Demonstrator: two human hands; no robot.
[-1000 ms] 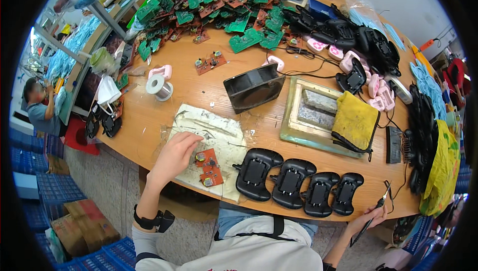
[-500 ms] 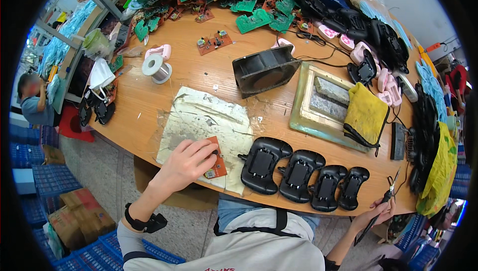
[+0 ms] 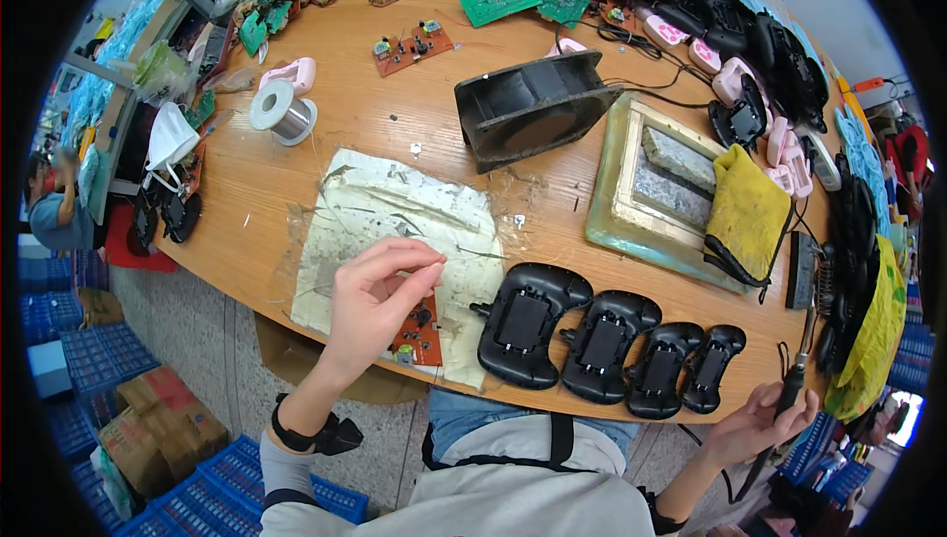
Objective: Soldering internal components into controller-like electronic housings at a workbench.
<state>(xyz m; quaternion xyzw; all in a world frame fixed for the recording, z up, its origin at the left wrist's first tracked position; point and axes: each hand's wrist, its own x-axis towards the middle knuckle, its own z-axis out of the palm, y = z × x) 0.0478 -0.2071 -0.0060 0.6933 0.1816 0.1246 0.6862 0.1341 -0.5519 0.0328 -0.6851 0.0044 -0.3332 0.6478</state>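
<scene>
My left hand [image 3: 380, 300] hovers over a small orange-brown circuit board [image 3: 424, 338], its thumb and forefinger pressed together. Whatever lies between the fingertips, if anything, is too small to make out. The board rests on a stained whitish cloth [image 3: 340, 207], partly hidden by the hand. At the right edge of the table, my right hand [image 3: 764, 429] grips a soldering iron [image 3: 792, 384] by its dark handle, tip pointing up and away. Between the hands, several black game controller shells [image 3: 533, 325] lie in a row along the near edge.
A solder wire spool [image 3: 284, 113] stands at the left. Beyond the cloth is a black fan [image 3: 533, 108]. To its right sits a framed tray [image 3: 617, 192] with grey blocks and a yellow cloth [image 3: 745, 212]. Green boards [image 3: 503, 0] are heaped at the back; black and pink shells crowd the right.
My left hand has lifted off the circuit board, and its fingers have closed into a pinch. My right hand has brought the soldering iron more upright and slightly right. The view has shifted slightly.
</scene>
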